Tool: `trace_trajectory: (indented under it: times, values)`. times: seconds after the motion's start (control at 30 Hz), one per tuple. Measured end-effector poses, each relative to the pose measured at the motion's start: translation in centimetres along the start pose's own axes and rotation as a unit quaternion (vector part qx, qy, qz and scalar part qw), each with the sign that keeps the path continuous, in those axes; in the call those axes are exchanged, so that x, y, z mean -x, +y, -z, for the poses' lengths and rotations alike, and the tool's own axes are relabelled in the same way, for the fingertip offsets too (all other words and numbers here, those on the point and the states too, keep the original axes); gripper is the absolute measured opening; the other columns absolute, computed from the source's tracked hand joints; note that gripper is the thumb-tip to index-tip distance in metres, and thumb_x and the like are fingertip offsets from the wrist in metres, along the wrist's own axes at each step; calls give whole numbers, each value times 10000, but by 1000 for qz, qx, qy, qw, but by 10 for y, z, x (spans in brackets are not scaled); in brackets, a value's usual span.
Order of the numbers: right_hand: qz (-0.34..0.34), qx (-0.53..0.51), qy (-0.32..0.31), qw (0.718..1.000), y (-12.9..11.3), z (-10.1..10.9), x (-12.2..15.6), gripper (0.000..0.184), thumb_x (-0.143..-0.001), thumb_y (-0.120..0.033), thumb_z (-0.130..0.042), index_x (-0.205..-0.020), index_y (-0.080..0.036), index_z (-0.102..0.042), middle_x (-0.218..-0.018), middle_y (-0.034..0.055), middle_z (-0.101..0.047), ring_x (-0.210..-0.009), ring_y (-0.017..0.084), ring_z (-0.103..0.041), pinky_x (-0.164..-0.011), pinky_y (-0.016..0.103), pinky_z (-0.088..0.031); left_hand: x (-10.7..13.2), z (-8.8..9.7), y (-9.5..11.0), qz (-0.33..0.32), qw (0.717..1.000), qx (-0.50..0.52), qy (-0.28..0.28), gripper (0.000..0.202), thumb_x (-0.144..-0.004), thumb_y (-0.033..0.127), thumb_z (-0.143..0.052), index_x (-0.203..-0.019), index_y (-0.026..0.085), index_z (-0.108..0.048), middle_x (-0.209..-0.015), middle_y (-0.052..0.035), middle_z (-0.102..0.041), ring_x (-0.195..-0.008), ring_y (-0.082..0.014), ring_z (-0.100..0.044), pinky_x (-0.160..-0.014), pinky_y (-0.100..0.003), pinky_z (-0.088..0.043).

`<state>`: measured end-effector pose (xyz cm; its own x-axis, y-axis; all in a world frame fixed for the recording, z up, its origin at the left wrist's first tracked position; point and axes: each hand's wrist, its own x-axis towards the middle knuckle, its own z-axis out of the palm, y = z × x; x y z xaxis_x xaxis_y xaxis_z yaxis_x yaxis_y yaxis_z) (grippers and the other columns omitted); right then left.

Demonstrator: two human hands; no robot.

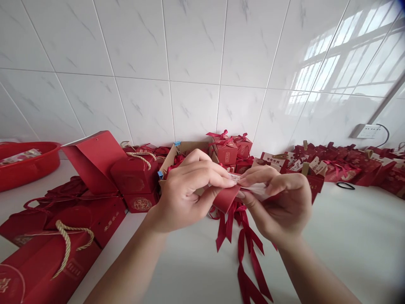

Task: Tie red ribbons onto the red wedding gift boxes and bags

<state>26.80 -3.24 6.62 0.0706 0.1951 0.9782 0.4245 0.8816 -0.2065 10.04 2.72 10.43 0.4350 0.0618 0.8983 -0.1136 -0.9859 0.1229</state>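
Note:
My left hand [190, 192] pinches a small red paper gift box [227, 199] between thumb and fingers, in the middle of the view. My right hand [278, 202] is closed on the same piece from the other side, its thumb and fingertips near those of the left. A whitish sheet or inner face [257, 190] shows between the right fingers; what it is I cannot tell. Behind and below the hands, dark red ribbons [249, 253] trail down over the white table [196, 266]. My fingers cover much of the box.
Large red boxes with gold rope handles [63, 253] crowd the left side. A red basin [28, 169] stands at the far left. Behind my hands are a cardboard carton [171, 154] and small ribboned boxes [225, 150]. Several red bags [341, 169] and a black ring [345, 185] lie right.

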Motion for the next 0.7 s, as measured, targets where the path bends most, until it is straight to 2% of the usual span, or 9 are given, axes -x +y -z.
trace_trajectory:
  times: [0.2, 0.27, 0.4, 0.53, 0.7]
  values:
    - [-95, -75, 14, 993, -3, -6, 2, 362, -777, -20, -652, -845, -245, -377, -830, 10, -655, -763, 176, -651, -667, 347, -545, 2, -3, 0, 49, 999, -12, 0, 162, -804, 95, -662, -852, 249, -657, -812, 7, -728, -734, -150, -614, -719, -321, -484]
    - [-144, -89, 28, 985, -1, -8, 2, 371, -783, -49, -667, -855, -249, -363, -818, -2, -651, -786, 166, -658, -679, 325, -558, 2, -5, 1, 111, 994, -13, 6, 141, -835, 136, -643, -940, 231, -639, -852, -15, -718, -750, -144, -620, -673, -285, -491]
    - [-207, -67, 46, 975, 7, -11, 3, 406, -758, -111, -720, -808, -241, -338, -786, -12, -651, -779, 151, -659, -688, 283, -545, 3, -11, 0, 235, 972, 23, 8, 319, -849, 185, -642, -1137, 205, -507, -832, -19, -687, -779, -140, -655, -657, -239, -504]
    - [-225, -54, 50, 972, 12, -10, 1, 420, -743, -123, -735, -789, -238, -333, -761, -11, -653, -741, 137, -641, -675, 260, -521, 4, -17, -4, 267, 962, 50, 19, 320, -836, 160, -632, -1089, 216, -445, -849, -12, -671, -832, -156, -658, -652, -239, -497]
    - [-237, -69, 55, 967, 12, -8, -2, 422, -736, -129, -742, -791, -238, -338, -746, -25, -648, -703, 128, -643, -641, 246, -527, 5, -23, -7, 292, 953, 75, 36, 256, -827, 185, -647, -987, 209, -449, -871, -20, -673, -875, -171, -662, -685, -259, -506]
